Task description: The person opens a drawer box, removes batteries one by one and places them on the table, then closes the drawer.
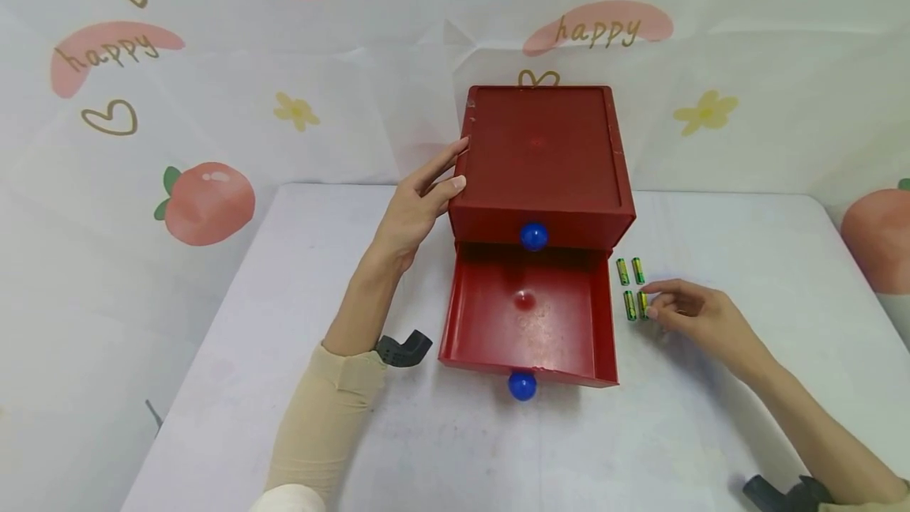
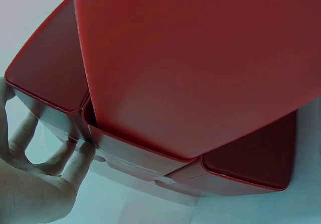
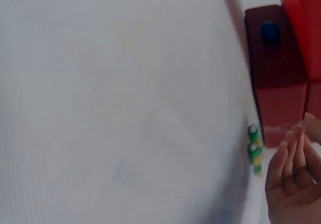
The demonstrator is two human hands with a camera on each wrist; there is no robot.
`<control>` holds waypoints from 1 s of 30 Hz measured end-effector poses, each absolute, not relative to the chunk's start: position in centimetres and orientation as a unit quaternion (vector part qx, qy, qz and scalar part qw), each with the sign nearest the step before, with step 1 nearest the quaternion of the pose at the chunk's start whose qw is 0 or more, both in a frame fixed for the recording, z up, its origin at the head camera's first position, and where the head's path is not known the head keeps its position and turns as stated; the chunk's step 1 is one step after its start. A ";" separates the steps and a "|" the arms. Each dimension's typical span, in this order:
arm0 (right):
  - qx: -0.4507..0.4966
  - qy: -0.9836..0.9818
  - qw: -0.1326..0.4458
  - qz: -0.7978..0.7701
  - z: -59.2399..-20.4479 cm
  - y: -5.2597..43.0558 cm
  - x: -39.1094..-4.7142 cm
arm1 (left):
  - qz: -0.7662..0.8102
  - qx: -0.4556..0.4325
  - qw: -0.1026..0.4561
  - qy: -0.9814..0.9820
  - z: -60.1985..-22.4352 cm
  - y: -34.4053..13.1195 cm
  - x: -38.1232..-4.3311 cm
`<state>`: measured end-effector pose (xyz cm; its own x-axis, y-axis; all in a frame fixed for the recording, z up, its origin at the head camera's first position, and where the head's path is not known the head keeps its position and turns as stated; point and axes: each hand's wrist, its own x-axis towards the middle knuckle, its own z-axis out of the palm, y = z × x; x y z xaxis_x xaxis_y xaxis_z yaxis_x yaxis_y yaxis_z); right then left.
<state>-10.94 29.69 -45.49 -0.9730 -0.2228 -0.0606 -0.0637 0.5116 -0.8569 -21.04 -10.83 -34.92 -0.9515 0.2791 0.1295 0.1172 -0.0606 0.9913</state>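
A red two-drawer box (image 1: 536,148) with blue knobs stands on the table, its lower drawer (image 1: 526,330) pulled out toward me. My left hand (image 1: 412,216) rests against the box's left side, thumb near the top edge. In the left wrist view, the fingers (image 2: 79,164) of that hand touch the red casing (image 2: 47,58). Several green and yellow batteries (image 1: 629,306) lie in two rows right of the drawer. Over the nearest right one my right hand (image 1: 700,321) hovers, thumb and index fingertips close by it. The right wrist view shows batteries (image 3: 255,151) beside that hand.
One blue knob (image 1: 534,236) is on the upper drawer, which is closed; another blue knob (image 1: 522,386) is on the lower drawer's front. Behind the box hangs a white patterned cloth (image 1: 398,69). Black wrist straps (image 1: 405,348) sit at both wrists above the white table (image 1: 235,385).
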 end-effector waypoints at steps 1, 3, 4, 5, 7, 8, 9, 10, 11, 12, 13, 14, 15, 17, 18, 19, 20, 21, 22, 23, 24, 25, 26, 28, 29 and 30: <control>-0.085 0.866 0.082 -0.486 -45.2 29.5 -10.8 | 0.715 0.145 0.057 0.682 -34.9 -10.8 -21.1; -0.082 0.867 0.084 -0.484 -44.7 29.2 -10.4 | 0.716 0.144 0.058 0.681 -34.9 -10.8 -21.1; -0.081 0.868 0.085 -0.483 -44.5 29.0 -10.2 | 0.716 0.143 0.058 0.681 -35.0 -10.7 -21.1; -0.080 0.870 0.085 -0.480 -44.2 28.9 -10.1 | 0.716 0.143 0.058 0.680 -35.0 -10.7 -21.1; -0.078 0.869 0.087 -0.481 -43.7 28.7 -9.7 | 0.716 0.143 0.059 0.681 -35.0 -10.7 -21.1; -0.078 0.868 0.087 -0.483 -43.5 28.6 -9.5 | 0.716 0.142 0.059 0.681 -35.0 -10.7 -21.1; -0.081 0.866 0.086 -0.486 -43.2 28.5 -9.2 | 0.716 0.142 0.059 0.681 -35.0 -10.6 -21.0; -0.085 0.865 0.083 -0.488 -43.0 28.4 -9.0 | 0.716 0.143 0.059 0.681 -35.0 -10.6 -21.0; -0.087 0.863 0.081 -0.491 -42.7 28.3 -8.7 | 0.716 0.143 0.059 0.681 -35.0 -10.6 -21.0; -0.091 0.860 0.078 -0.496 -42.5 28.2 -8.5 | 0.715 0.143 0.058 0.682 -35.0 -10.6 -21.0; -0.095 0.857 0.076 -0.501 -42.2 28.1 -8.2 | 0.715 0.144 0.058 0.682 -35.0 -10.6 -21.1; -0.099 0.854 0.075 -0.505 -42.0 28.0 -8.0 | 0.715 0.145 0.058 0.682 -34.9 -10.6 -21.0; -0.100 0.852 0.075 -0.509 -41.7 27.9 -7.8 | 0.714 0.146 0.057 0.682 -34.9 -10.6 -21.0; -0.106 0.846 0.076 -0.518 -41.1 27.7 -7.4 | 0.714 0.147 0.056 0.683 -34.9 -10.6 -21.0; -0.107 0.844 0.077 -0.519 -40.8 27.6 -7.2 | 0.714 0.148 0.056 0.682 -34.8 -10.6 -21.0; -0.108 0.843 0.078 -0.521 -40.5 27.5 -7.0 | 0.714 0.147 0.056 0.682 -34.8 -10.6 -21.0; -0.112 0.841 0.078 -0.523 -40.3 27.4 -6.8 | 0.714 0.147 0.056 0.682 -34.8 -10.7 -20.9; -0.114 0.840 0.078 -0.524 -40.0 27.3 -6.7 | 0.714 0.146 0.056 0.682 -34.8 -10.7 -20.9; -0.118 0.839 0.077 -0.526 -39.8 27.2 -6.5 | 0.715 0.145 0.056 0.682 -34.7 -10.7 -20.9; -0.122 0.838 0.077 -0.527 -39.5 27.0 -6.3 | 0.714 0.143 0.056 0.683 -34.7 -10.7 -20.9; -0.124 0.837 0.077 -0.527 -39.3 26.9 -6.2 | 0.714 0.142 0.056 0.683 -34.7 -10.7 -20.9; -0.129 0.834 0.077 -0.531 -39.1 26.7 -6.0 | 0.714 0.140 0.056 0.684 -34.7 -10.7 -20.9; -0.134 0.832 0.077 -0.533 -38.9 26.5 -5.8 | 0.713 0.139 0.056 0.685 -34.7 -10.7 -20.9; -0.144 0.826 0.077 -0.540 -38.5 26.2 -5.5 | 0.714 0.139 0.057 0.684 -34.7 -10.7 -20.9; -0.149 0.823 0.077 -0.542 -38.4 26.1 -5.4 | 0.714 0.139 0.057 0.684 -34.7 -10.7 -20.8; -0.155 0.821 0.077 -0.545 -38.2 25.9 -5.3 | 0.714 0.140 0.057 0.684 -34.8 -10.7 -20.8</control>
